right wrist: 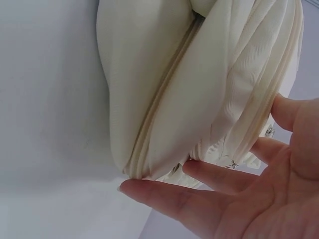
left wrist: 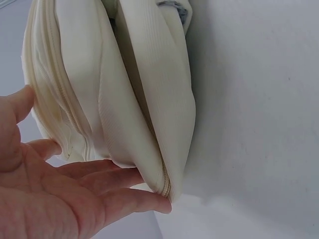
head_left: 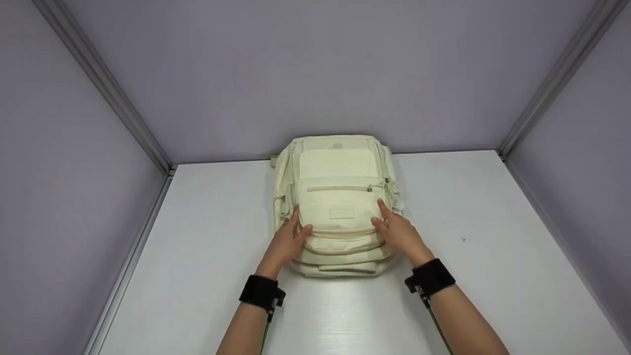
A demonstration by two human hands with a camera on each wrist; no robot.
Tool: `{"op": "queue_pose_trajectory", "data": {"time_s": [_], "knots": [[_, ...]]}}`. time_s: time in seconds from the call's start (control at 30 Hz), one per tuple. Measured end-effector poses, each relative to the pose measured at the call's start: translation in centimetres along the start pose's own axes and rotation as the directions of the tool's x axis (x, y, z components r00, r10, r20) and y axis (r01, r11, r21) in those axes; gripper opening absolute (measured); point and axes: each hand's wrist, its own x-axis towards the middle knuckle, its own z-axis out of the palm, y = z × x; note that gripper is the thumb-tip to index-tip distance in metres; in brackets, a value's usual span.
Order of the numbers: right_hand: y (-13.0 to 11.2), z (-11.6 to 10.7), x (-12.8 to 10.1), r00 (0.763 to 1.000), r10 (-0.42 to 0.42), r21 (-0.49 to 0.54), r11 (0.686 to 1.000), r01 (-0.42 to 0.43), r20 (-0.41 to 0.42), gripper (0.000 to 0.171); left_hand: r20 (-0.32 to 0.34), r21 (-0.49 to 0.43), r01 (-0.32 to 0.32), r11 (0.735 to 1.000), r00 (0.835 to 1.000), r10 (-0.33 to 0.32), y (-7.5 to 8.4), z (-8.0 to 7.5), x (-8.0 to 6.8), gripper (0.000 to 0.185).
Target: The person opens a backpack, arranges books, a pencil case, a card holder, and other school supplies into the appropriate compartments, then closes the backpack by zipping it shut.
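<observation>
A cream backpack [head_left: 340, 165] lies on the white table, its front pockets facing up and its top end near the back wall. My left hand [head_left: 287, 241] is at its lower left side, thumb over the front pocket's edge. In the left wrist view, the straight fingers [left wrist: 134, 199] touch the bag's side by a zipper seam. Opposite it, my right hand [head_left: 402, 234] touches the lower right side, with extended fingers [right wrist: 159, 196] along the zipped edge. Both palms stand off the fabric. The bag's back panel is hidden underneath.
Purple-grey panels enclose the white table [head_left: 212, 256] at the back and both sides, with metal posts [head_left: 116, 93] at the corners. A small speck [head_left: 463, 239] lies right of the bag. Black bands [head_left: 261, 292] with cables are on both wrists.
</observation>
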Motion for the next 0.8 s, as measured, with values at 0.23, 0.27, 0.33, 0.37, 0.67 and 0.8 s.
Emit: {"op": "queue_pose_trajectory", "data": {"time_s": [0.23,0.27,0.33,0.37,0.67,0.8], "knots": [[0.1,-0.1,0.5,1.000,0.013,-0.005,1.000,-0.013,0.001,0.067,-0.006,0.027,0.013,1.000,1.000,-0.013,0.1,0.0,0.6,0.074],[0.1,-0.1,0.5,1.000,0.012,-0.009,1.000,-0.012,-0.002,0.067,-0.008,0.030,0.012,0.999,1.000,-0.012,0.1,0.0,0.6,0.074],[0.2,-0.1,0.5,1.000,0.010,-0.026,1.000,-0.011,-0.013,0.067,-0.019,0.037,0.013,0.999,1.000,-0.012,0.2,0.0,0.6,0.074],[0.2,-0.2,0.5,1.000,0.010,-0.032,0.999,-0.011,-0.017,0.067,-0.026,0.044,0.010,0.999,1.000,-0.009,0.2,0.0,0.5,0.074],[1.6,-0.7,-0.7,0.993,-0.045,-0.179,0.984,0.025,-0.109,0.066,-0.127,0.239,-0.073,0.968,0.986,0.105,-0.7,-0.9,-0.4,0.067],[3.1,-1.6,-0.9,0.972,-0.113,-0.285,0.957,0.051,-0.206,0.062,-0.194,0.356,-0.100,0.929,0.965,0.178,-1.8,-2.4,-0.5,0.063]]}}
